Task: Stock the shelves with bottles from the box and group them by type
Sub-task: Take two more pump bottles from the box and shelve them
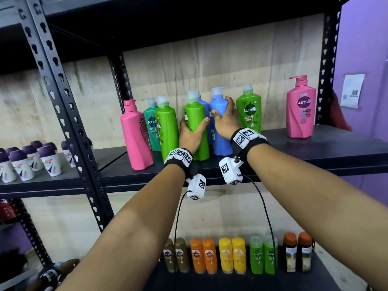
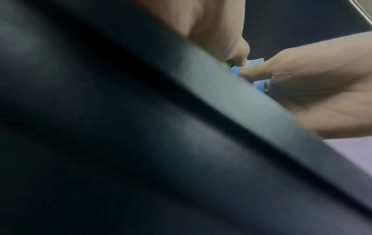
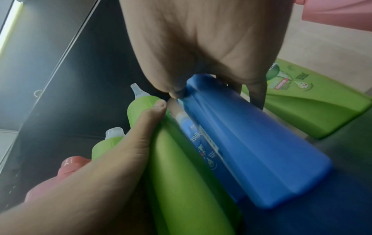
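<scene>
On the dark shelf stands a row of pump bottles. My left hand grips a green bottle around its middle. Beside it, my right hand grips a blue bottle, thumb on its front and fingers round its far side. A second blue bottle stands behind, between them. In the right wrist view the blue bottle and green bottle touch side by side, with the left hand's thumb on the green one. The shelf edge hides most of the left wrist view.
Left of the held pair stand a green, a teal and a pink bottle. To the right are a green bottle and a pink one. Small bottles line the lower shelf. Roll-ons fill the left bay.
</scene>
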Tool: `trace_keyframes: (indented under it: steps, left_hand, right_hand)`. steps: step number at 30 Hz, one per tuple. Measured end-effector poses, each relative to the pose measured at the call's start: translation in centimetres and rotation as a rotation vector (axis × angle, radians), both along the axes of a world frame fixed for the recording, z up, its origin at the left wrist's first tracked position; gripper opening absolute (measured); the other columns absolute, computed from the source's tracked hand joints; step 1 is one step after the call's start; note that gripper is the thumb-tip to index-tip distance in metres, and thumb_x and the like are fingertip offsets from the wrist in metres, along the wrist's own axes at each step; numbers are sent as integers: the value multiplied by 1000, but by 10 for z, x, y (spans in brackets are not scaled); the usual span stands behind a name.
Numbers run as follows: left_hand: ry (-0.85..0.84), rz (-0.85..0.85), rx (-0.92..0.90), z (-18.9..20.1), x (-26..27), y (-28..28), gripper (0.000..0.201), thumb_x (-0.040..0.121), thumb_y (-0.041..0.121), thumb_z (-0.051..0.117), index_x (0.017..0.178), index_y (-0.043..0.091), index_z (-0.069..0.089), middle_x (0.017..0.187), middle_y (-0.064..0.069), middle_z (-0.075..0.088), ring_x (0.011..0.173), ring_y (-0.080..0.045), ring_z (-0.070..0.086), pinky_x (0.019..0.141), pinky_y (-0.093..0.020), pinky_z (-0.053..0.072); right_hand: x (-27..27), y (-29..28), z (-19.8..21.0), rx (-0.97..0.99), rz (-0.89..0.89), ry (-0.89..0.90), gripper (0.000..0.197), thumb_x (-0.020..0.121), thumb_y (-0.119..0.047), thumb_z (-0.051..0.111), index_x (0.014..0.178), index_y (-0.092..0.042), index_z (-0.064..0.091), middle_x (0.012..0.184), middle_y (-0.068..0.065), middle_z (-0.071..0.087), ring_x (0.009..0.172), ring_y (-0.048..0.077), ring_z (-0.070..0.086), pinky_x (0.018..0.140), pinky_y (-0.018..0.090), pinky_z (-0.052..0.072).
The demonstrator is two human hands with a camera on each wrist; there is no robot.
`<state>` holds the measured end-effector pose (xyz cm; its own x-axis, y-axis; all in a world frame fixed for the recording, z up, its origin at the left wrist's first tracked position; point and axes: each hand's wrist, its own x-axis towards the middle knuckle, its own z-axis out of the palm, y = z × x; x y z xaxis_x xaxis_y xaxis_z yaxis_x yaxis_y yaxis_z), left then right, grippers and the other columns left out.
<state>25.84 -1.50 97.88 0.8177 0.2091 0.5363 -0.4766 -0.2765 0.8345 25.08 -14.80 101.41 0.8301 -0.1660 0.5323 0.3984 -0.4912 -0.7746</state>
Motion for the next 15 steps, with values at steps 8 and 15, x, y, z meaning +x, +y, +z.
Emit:
trace_keyframes:
  steps: [8,15]
  left_hand:
    - [-1,1,21,-9,-7,-1,82,87,57,70,150,17,34,139,-1,58,124,-19,57,106,-31,45]
    - [29,77,174,-26,-30,3,77,94,45,65,156,18,28,147,-6,53,131,-26,54,110,-37,43]
  right_hand:
    - [-7,-5,-6,6,-20,-73,72,103,-36,51,160,-18,12,148,21,42,128,37,50,106,40,42]
    - [-19,-4,-26,58,-24,-102,72,94,-19,58,157,-16,24,152,10,43,134,29,48,111,38,39]
